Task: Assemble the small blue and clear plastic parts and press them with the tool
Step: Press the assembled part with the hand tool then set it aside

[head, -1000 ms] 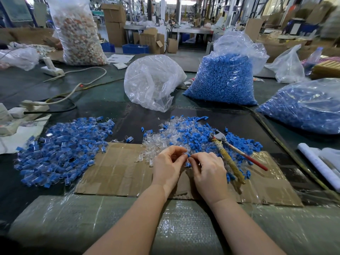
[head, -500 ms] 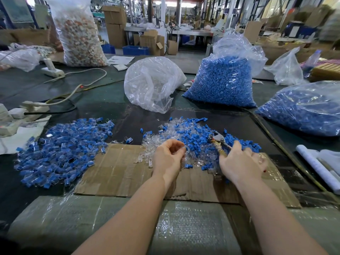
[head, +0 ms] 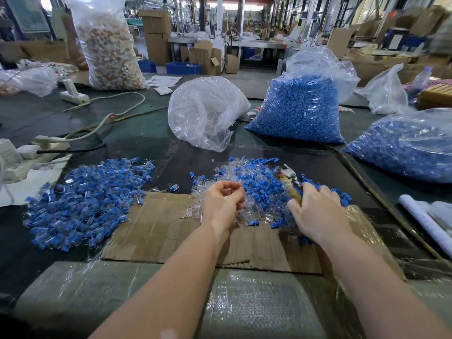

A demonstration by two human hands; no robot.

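The right hand (head: 318,214) curls round the pliers (head: 289,183) atop the mixed pile (head: 254,189); the left hand (head: 222,204), at that pile's left edge, pinches 1 part, too small to identify. Left of the pile, many pressed pieces (head: 85,199) lie heaped; plenty remain loose.

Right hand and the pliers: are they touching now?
Touching. The head view shows the right hand wrapped around the pliers by their yellow handle, metal head poking out above.

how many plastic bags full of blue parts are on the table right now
2. One bag of blue parts stands upright behind the loose pile, right of the crumpled clear bag. A second blue-filled bag lies at the right edge, partly cut off; more could sit out of view.
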